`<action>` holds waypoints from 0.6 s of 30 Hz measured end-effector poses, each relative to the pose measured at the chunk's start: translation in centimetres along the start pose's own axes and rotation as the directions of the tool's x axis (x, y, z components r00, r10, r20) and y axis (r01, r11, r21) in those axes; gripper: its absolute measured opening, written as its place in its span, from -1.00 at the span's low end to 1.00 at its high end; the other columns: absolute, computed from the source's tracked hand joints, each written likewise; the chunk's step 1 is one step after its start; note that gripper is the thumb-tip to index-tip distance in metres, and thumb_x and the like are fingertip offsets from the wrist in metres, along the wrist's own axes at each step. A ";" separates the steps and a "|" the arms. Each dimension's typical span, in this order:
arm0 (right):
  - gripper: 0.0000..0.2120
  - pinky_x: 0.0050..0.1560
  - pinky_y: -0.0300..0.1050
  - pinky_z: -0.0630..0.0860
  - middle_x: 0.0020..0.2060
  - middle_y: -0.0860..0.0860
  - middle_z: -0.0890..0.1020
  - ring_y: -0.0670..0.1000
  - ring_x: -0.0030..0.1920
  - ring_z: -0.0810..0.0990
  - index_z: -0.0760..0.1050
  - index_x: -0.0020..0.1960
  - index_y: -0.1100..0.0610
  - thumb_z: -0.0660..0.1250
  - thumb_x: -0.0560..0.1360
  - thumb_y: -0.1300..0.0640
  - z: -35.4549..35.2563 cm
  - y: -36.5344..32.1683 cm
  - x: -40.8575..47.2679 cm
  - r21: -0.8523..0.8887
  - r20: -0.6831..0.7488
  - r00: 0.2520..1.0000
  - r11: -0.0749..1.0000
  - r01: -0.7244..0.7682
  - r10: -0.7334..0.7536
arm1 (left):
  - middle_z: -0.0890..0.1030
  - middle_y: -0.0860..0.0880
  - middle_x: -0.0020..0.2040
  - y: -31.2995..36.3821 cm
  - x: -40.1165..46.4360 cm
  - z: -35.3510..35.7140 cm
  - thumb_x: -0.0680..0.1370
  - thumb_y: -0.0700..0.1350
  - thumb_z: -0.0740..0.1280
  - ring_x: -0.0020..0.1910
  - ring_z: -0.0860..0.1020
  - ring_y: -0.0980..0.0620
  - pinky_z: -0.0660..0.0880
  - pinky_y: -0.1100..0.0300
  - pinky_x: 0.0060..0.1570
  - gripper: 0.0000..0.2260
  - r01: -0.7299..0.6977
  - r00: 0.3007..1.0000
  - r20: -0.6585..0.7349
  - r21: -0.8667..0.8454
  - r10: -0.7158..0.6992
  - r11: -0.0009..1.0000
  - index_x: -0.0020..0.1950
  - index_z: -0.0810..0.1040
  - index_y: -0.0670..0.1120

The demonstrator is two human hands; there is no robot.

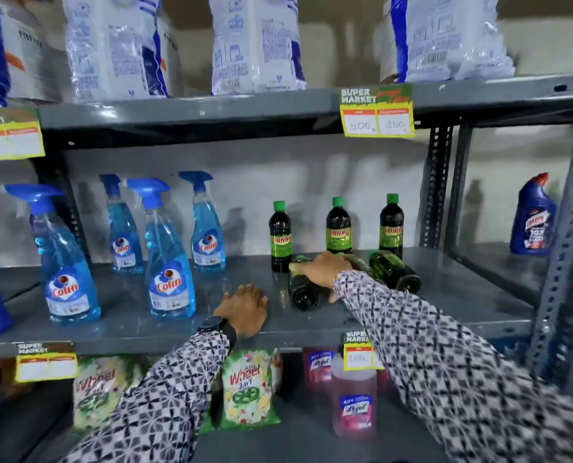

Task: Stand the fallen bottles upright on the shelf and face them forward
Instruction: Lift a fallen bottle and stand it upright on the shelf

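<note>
Two fallen bottles (393,272), right hand (325,270) covering one

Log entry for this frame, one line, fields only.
stage: reaching | right hand: on fallen dark bottle | left hand: flat on shelf, empty | second fallen bottle: untouched | upright green-capped bottles: three

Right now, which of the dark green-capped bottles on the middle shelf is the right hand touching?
The right hand rests on the left fallen dark bottle, lying base toward the camera. The other fallen bottle lies untouched beside it; three stand upright behind.
</note>
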State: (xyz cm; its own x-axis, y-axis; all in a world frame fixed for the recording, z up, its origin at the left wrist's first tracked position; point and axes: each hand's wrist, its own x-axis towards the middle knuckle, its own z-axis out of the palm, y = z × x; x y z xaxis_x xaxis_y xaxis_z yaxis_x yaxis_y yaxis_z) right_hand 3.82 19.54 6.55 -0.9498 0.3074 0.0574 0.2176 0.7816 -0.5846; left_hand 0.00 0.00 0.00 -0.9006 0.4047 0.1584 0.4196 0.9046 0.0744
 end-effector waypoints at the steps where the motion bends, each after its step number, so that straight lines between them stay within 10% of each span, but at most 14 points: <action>1: -0.36 -0.04 0.10 0.72 0.18 0.14 0.61 0.24 0.11 0.66 0.51 0.26 0.19 0.44 0.49 -0.33 0.2 -0.1 0.6 0.107 0.075 0.995 0.991 -0.081 0.073 | 0.37 -0.20 0.49 -0.1 0.3 0.2 0.68 0.01 -0.05 0.46 0.38 -0.21 0.21 -0.22 0.49 -0.57 -0.004 1.000 0.021 0.021 0.003 1.000 0.44 0.34 -0.16; 9: -0.46 -0.50 -0.06 0.63 -0.04 0.12 0.70 0.10 -0.14 0.71 0.56 0.30 0.16 0.63 0.41 0.02 0.9 -0.4 1.2 0.525 0.238 0.954 0.802 -0.284 0.182 | 0.40 -0.18 0.48 -1.0 1.1 1.4 0.67 0.02 -0.04 0.49 0.36 -0.17 0.25 -0.16 0.47 -0.58 -0.048 0.999 -0.027 -0.037 0.047 0.998 0.39 0.39 -0.16; 13: -0.46 -0.27 0.01 0.70 -0.03 0.08 0.74 0.09 -0.08 0.75 0.56 0.19 0.18 0.66 0.36 -0.05 1.0 0.0 1.1 0.634 -0.052 0.998 0.773 0.002 0.041 | 0.32 -0.20 0.55 -1.2 1.4 1.5 0.67 0.03 -0.08 0.56 0.27 -0.16 0.16 -0.18 0.53 -0.52 -0.042 0.999 -0.003 -0.058 0.042 0.997 0.45 0.34 -0.18; 18: -0.41 -0.03 0.03 0.57 -0.06 -0.13 0.62 -0.02 -0.07 0.64 0.37 0.11 -0.02 0.65 0.30 -0.17 3.0 1.0 0.1 0.323 -0.491 0.860 0.889 0.325 -0.137 | 0.23 -0.17 0.61 -0.9 1.3 1.2 0.69 0.01 -0.05 0.60 0.19 -0.12 0.08 -0.14 0.57 -0.53 -0.054 0.999 0.000 -0.067 0.054 0.996 0.53 0.27 -0.17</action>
State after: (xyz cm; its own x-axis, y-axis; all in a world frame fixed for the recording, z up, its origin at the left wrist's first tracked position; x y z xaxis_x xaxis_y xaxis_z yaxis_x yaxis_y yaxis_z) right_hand 3.28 18.74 3.51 -0.7367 0.4241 0.5266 -0.1881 0.6196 -0.7621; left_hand -1.66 -0.16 -1.09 -0.8768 0.4529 0.1618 0.4740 0.8706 0.1320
